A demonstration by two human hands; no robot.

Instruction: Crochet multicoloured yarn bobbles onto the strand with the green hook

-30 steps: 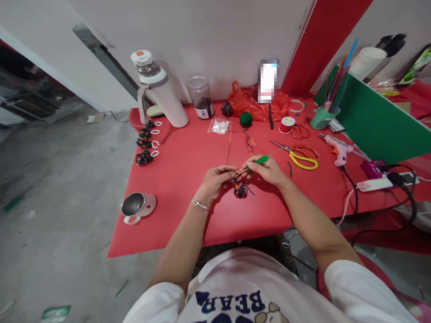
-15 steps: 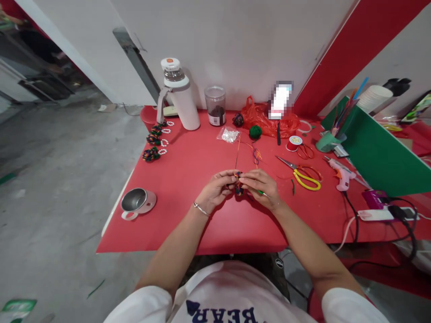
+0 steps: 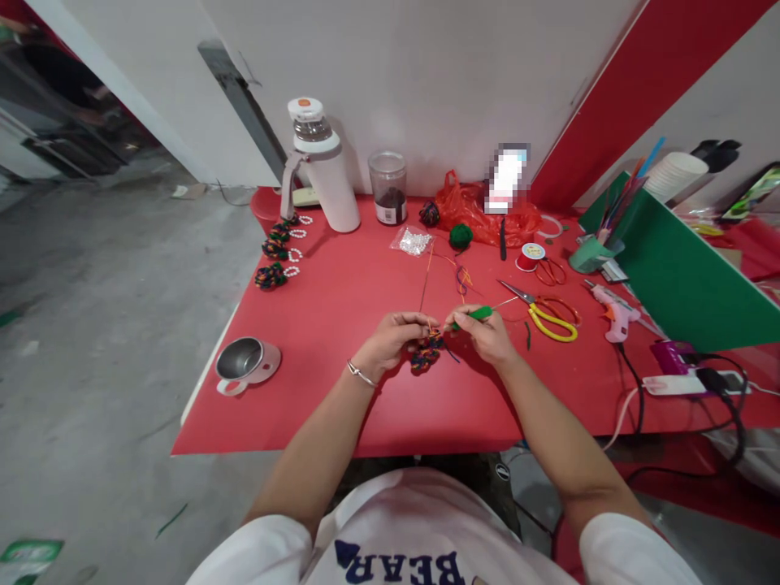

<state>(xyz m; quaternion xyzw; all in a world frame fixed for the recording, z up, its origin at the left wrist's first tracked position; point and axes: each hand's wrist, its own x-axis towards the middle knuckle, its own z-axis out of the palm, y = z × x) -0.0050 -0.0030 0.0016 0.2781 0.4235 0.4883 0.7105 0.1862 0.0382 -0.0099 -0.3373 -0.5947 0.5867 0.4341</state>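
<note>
Over the middle of the red table, my left hand [image 3: 393, 337] pinches a small multicoloured crocheted yarn piece [image 3: 427, 354], dark with orange and green strands. My right hand [image 3: 487, 335] is closed around a green-handled crochet hook [image 3: 481, 313], whose thin metal shaft points away to the right. Its thumb and fingertips are just right of the yarn piece; whether they also pinch a strand I cannot tell. An orange-and-dark yarn strand [image 3: 426, 280] runs from the piece up toward the back of the table. A short dark yarn tail hangs at the piece's right side.
Yellow-handled scissors [image 3: 552, 322], a thread spool [image 3: 531, 255] and a pink glue gun [image 3: 617, 313] lie right. Finished yarn pieces with bead loops [image 3: 271, 276] line the left edge, near a steel cup [image 3: 249, 364]. Behind are a bead bag [image 3: 413, 241], green yarn ball [image 3: 461, 236] and white flask [image 3: 332, 183].
My right hand has moved slightly right, off the yarn piece, and the green hook has swung up to point right. More of the yarn piece shows below my left fingers.
</note>
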